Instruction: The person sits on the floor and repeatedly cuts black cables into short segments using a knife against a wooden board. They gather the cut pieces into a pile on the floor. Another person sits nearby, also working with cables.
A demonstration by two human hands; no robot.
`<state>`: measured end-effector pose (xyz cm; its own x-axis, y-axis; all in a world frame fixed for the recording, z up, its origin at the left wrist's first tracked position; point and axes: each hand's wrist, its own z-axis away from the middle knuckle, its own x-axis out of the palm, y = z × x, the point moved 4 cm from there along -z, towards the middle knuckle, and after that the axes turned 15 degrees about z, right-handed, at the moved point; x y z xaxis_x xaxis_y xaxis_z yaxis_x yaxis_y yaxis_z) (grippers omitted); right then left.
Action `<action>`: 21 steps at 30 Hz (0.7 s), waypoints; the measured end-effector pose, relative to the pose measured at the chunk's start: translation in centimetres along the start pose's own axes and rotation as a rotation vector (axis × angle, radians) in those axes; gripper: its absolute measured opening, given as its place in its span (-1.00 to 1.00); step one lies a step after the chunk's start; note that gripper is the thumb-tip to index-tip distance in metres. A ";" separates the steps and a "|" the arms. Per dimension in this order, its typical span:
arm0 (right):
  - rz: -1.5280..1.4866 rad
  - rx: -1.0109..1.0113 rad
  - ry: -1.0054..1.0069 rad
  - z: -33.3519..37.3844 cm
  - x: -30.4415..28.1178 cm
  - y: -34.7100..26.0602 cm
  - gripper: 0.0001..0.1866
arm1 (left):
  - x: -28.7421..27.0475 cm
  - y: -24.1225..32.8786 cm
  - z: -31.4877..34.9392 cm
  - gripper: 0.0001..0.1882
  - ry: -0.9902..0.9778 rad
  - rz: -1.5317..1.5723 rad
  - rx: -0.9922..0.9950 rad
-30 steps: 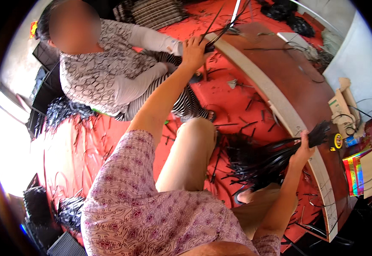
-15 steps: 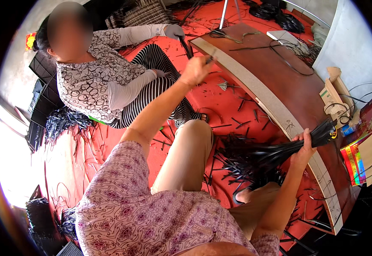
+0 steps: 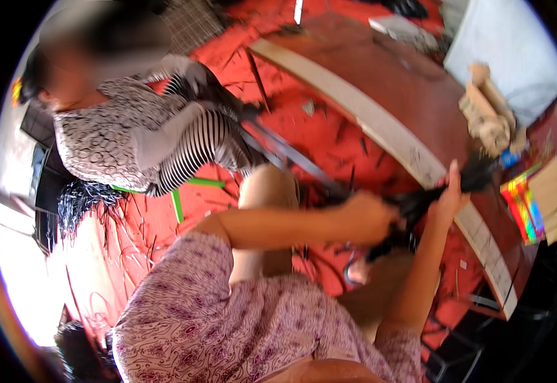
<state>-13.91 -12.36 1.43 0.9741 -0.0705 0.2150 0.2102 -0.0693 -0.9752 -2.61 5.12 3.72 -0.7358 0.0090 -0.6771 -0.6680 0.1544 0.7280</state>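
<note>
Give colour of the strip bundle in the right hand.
Black: the strip bundle in the right hand, best seen in the head view.

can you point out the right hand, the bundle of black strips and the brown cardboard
Right hand (image 3: pixel 448 196): head view, middle of the hand.
Bundle of black strips (image 3: pixel 420 204): head view, stretch just left of that hand.
Brown cardboard (image 3: pixel 490 121): head view, middle of its body.

The worktop (image 3: pixel 431 108) is reddish brown with a pale beige edge (image 3: pixel 380 124), and the strips (image 3: pixel 417 203) across that edge are black. Left of the worktop, the floor (image 3: pixel 297 121) is red, the co-worker's top (image 3: pixel 99 140) whitish with dark rings, the co-worker's trousers (image 3: pixel 202 143) striped black and white, the wearer's shirt (image 3: pixel 278 306) pinkish with purple scrollwork, the wearer's trousers (image 3: pixel 265 191) plain beige. Right of the worktop, the cardboard (image 3: pixel 486 115) is tan, the packet (image 3: pixel 524 214) partly rainbow-coloured.
</note>
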 end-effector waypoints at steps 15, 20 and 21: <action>-0.086 0.001 0.039 1.5 -4.2 -0.2 -0.83 | 1.1 -10.4 -10.0 -0.78 0.036 -0.531 -0.066; -0.020 -0.021 0.012 2.4 -5.2 0.3 -0.82 | 2.8 -9.9 -9.8 -0.77 0.047 -0.550 -0.090; -0.003 -0.012 0.011 2.7 -5.4 0.5 -0.83 | 3.2 -9.8 -9.5 -0.77 0.073 -0.559 -0.094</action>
<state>-18.82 -9.28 -0.37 0.9725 -0.0817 0.2181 0.2116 -0.0812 -0.9740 0.56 -5.73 -4.59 -0.2713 -0.1173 -0.9553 -0.9625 0.0277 0.2699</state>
